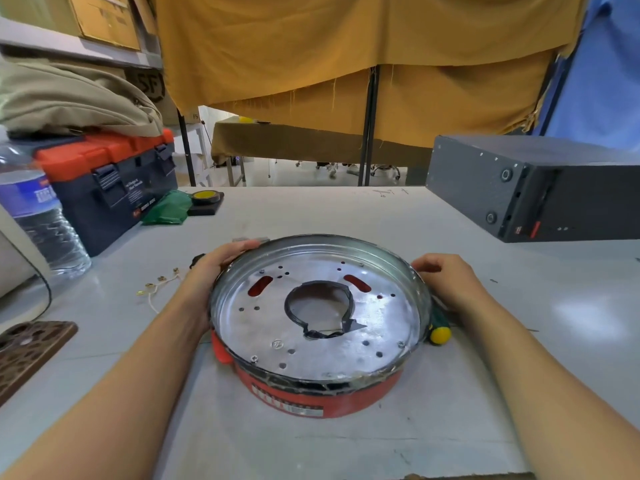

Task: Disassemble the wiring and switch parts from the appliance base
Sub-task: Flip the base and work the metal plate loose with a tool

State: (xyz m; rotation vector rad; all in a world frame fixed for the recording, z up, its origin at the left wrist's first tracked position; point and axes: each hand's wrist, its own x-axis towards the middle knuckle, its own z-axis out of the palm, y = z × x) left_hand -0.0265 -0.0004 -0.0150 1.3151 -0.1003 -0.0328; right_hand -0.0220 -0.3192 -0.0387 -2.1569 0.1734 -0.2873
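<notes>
Grey table [346,209]; both hands, left [214,268] and right [446,277], around appliance base [318,327].

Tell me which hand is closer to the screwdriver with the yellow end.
Right. The right hand rests on the appliance base rim just above the screwdriver; the left hand holds the opposite rim, across the base.

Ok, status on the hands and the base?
Left hand and right hand grip appliance base rim. Base flat on table. Screwdriver beside it, right.
</notes>
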